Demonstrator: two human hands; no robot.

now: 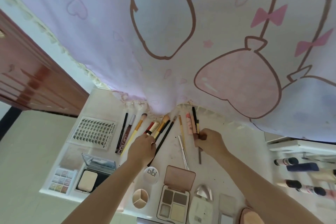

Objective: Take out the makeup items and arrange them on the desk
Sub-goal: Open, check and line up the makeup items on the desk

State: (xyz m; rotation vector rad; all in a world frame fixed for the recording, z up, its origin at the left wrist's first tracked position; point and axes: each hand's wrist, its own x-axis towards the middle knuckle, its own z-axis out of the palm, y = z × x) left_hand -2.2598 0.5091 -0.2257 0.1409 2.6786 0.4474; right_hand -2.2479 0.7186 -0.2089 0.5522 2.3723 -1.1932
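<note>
White bench, its far edge overhung by a pale lilac curtain printed with pink bows, hearts and brown outlines, its frilled hem resting on the bench top. Left, a red-brown wooden door above a beige floor; right, a white shelf rack with blurred tubes lying on it. On the bench, far row from left: clear tray of false lashes, black pencil, dark red lip gloss tube, yellow-handled brush, a crowded fan of brushes and black-handled tools, a thin yellow brush, a pink tube, a black pencil and a silver pen lying nearer. Near row: glitter eyeshadow palette, open powder compact, round white jar, round three-part concealer, open four-pan eyeshadow palette with pink lid raised, white pouch, small mirror. Left hand reaches forward over the brush fan, fingers curled round a red and gold lipstick that lies touching the brushes. Right hand reaches forward just beside the pink tube, fingers curled, pinching a slim brown pencil that runs back under the hand toward the near edge. Both forearms bare, entering from the bottom.
</note>
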